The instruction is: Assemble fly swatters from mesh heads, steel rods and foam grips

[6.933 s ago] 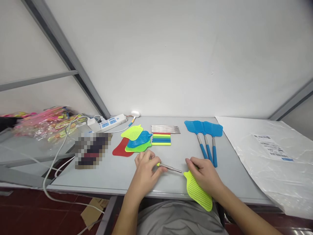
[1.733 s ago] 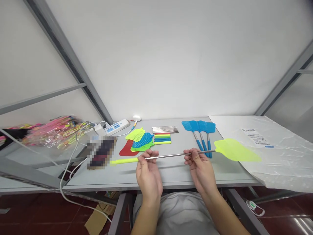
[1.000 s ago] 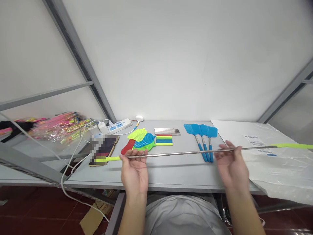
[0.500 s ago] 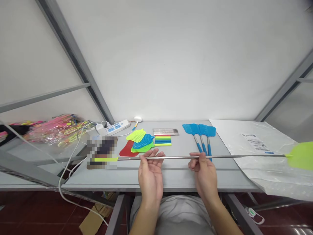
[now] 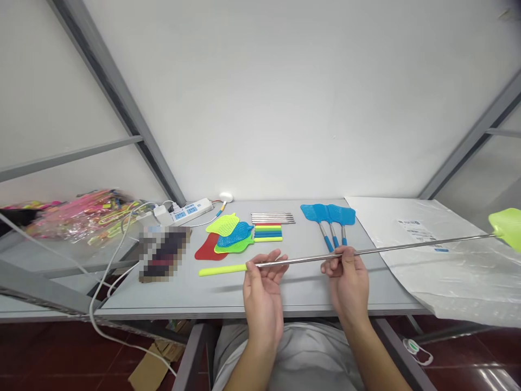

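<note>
A long fly swatter (image 5: 303,259) with a steel rod, a yellow-green handle and a yellow-green head at the far right spans both hands above the table. My left hand (image 5: 264,293) grips it where handle meets rod, thumb on top and fingers beneath. Farther along the rod, my right hand (image 5: 348,282) pinches it between thumb and fingers. Beyond my right hand lie several assembled blue fly swatters (image 5: 328,214). Leaf-shaped swatter heads (image 5: 235,234) in yellow, blue and green overlap a red one (image 5: 209,247). Beside them are colored handle tubes (image 5: 267,233) and steel rods (image 5: 272,218).
A white plastic bag (image 5: 391,228) covers the table's right end. A power strip (image 5: 191,212) with cables stands at the back left, near a pixelated dark object (image 5: 166,252). Bagged colorful items (image 5: 93,217) lie further left. A grey frame surrounds the table.
The fly swatter has shifted to the right and now tilts, its head end higher. My left hand has moved along it to the inner end of the handle.
</note>
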The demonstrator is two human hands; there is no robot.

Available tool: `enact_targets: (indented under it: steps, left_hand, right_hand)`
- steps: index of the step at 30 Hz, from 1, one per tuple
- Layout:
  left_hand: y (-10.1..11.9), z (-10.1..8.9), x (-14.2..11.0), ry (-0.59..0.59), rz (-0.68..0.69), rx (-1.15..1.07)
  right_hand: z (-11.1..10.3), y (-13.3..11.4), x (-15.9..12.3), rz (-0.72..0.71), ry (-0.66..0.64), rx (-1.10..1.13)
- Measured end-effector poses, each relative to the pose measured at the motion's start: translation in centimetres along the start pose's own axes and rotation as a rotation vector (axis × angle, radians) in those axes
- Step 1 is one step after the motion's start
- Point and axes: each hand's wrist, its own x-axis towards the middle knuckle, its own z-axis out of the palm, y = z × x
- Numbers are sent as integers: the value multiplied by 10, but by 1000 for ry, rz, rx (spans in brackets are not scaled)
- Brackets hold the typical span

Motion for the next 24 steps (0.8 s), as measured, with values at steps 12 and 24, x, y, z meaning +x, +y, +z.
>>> enact_targets:
  steps: [12,24]
  left_hand:
    - [26,-15,26,170,198,-10]
    - [-5,-1,1,83,159,17]
  right_hand:
    - [-13,-16,19,-17,7,35]
    - [15,12,-21,174,-207,15]
